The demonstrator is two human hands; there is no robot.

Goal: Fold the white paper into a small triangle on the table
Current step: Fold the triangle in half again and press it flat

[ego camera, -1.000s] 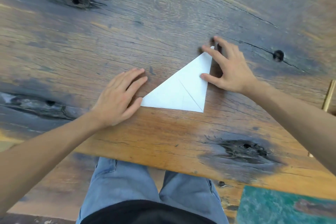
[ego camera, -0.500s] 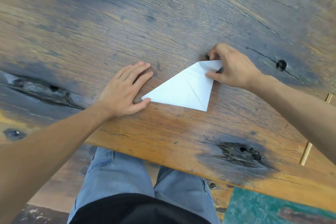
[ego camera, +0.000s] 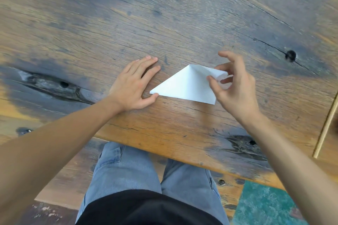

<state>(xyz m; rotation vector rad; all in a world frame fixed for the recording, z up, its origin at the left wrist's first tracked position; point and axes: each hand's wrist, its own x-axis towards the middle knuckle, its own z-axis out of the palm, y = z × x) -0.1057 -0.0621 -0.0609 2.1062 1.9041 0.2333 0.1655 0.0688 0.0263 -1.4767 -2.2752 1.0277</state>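
The white paper (ego camera: 186, 85), folded into a triangle, lies on the worn wooden table (ego camera: 164, 23) near its front edge. My left hand (ego camera: 135, 84) rests flat on the table, fingers together, with its thumb against the paper's left tip. My right hand (ego camera: 236, 86) pinches the paper's far right corner between thumb and fingers. That corner is lifted off the table and curled over toward the left. The paper's lower right point still lies on the wood.
The table's front edge runs just below the paper, with my jeans-clad legs (ego camera: 139, 170) under it. A thin wooden strip (ego camera: 327, 122) lies at the right edge. A green patch of floor (ego camera: 265, 206) shows at bottom right. Dark knots and holes mark the tabletop.
My right hand has taken hold of the paper's far corner, lifted it and brought it over toward me and leftward. My left hand has stayed at the left tip.
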